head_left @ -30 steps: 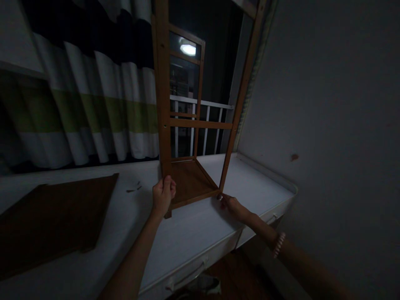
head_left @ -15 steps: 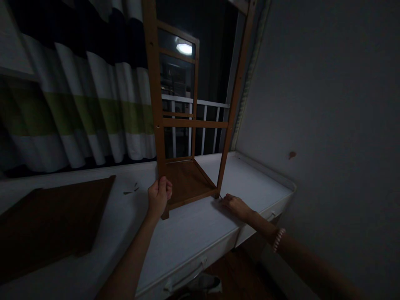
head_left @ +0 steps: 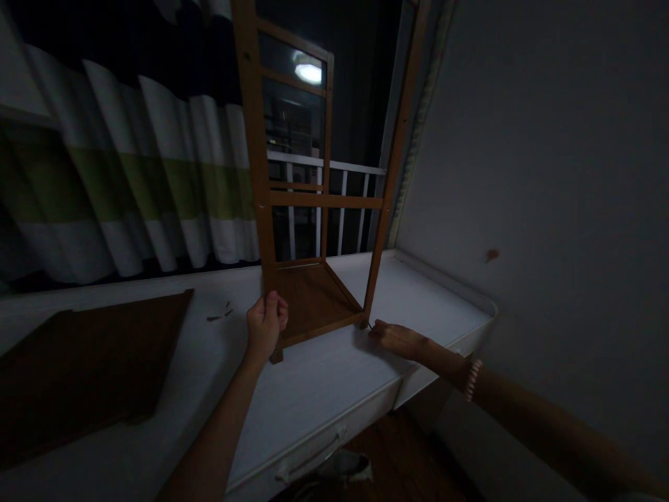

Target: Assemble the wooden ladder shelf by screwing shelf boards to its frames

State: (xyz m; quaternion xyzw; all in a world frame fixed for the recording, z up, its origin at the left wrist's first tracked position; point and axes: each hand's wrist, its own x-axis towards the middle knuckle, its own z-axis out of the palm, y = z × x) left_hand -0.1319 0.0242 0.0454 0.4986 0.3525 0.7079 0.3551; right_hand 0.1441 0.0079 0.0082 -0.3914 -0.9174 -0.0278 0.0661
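A tall brown wooden shelf frame (head_left: 327, 201) stands upright on a white desk (head_left: 318, 380), its bottom shelf panel (head_left: 313, 300) fitted between the legs. My left hand (head_left: 266, 321) is closed around the near left post, just above its foot. My right hand (head_left: 387, 337) is low at the near right leg, its fingers pinched together on a thin dark tool, perhaps a hex key. The tool's tip meets the leg near its foot; the rest of it is hidden in my fingers. A pale beaded bracelet (head_left: 473, 380) circles my right wrist.
A dark brown wooden panel (head_left: 99, 369) lies on the desk at left. Several small pieces (head_left: 214, 318) lie between it and the frame. Behind are a striped curtain (head_left: 136, 167) and a dark window; a grey wall (head_left: 564, 209) rises at right. Drawers with handles (head_left: 313, 460) line the desk front.
My right hand has turned slightly, its wrist and forearm shifting a little to the right. The left hand keeps its hold on the post. The whole view has moved slightly.
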